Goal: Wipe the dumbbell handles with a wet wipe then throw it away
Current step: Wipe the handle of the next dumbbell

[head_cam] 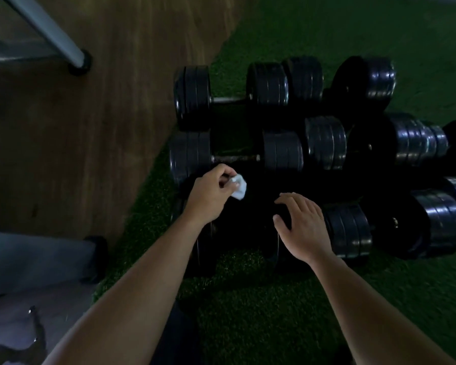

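Pinch of left hand (211,191) on a small crumpled white wet wipe (239,187), thumb and curled fingertips closed on one edge, the rest bunched loose. Held just below the slim grey metal handle (234,157) of the middle black-plated dumbbell (282,151), near it but apart. Right hand (303,225) released, fingers spread and grasping nothing, over the dark end of the nearest black dumbbell (206,254); touching it or only hovering, impossible to tell in this gloom.

Possible slips from here, judged rather than seen. Could drop the wipe from so slight a pinch onto the green artificial turf (248,312), then smear grit along the bar. Could clean only the upper face of the handle with so small a wad and miss the underside. Could knock knuckles on the plates either side of that narrow gap. Could set the nearest black dumbbell rolling by leaning on it, toward the other black dumbbells (348,230) at right. Hard even to find its own handle, lost in shadow between the hands. Farther back, another bare bar (229,100), easy to skip. No bin anywhere in view, so disposal uncertain.
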Motion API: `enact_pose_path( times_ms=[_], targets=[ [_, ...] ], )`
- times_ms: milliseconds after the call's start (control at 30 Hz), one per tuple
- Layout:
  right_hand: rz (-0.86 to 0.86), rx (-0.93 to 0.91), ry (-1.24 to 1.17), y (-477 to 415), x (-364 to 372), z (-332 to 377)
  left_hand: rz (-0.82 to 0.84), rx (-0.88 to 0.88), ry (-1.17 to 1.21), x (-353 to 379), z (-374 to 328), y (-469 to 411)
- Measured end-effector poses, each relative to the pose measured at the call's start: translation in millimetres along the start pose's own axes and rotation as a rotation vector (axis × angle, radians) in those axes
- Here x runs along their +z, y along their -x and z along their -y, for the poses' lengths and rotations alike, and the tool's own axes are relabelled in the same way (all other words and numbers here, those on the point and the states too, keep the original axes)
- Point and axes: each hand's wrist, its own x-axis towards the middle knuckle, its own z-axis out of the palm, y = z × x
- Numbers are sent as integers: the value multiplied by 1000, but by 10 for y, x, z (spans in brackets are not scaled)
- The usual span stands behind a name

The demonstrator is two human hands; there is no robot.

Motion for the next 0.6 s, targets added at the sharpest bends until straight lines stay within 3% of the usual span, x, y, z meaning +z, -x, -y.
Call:
enact_pose_path(
  times_ms=[133,300,600],
  targets=[
    [37,83,-72,-159,-112,73,87,60,-86,-194,6,-219],
    [-62,93,-126,-605,-148,143,82,198,-352,-199,-55,-646],
    [-161,-22,21,-1413,-140,-193,312,109,-666,-15,-231,-1370]
  ],
)
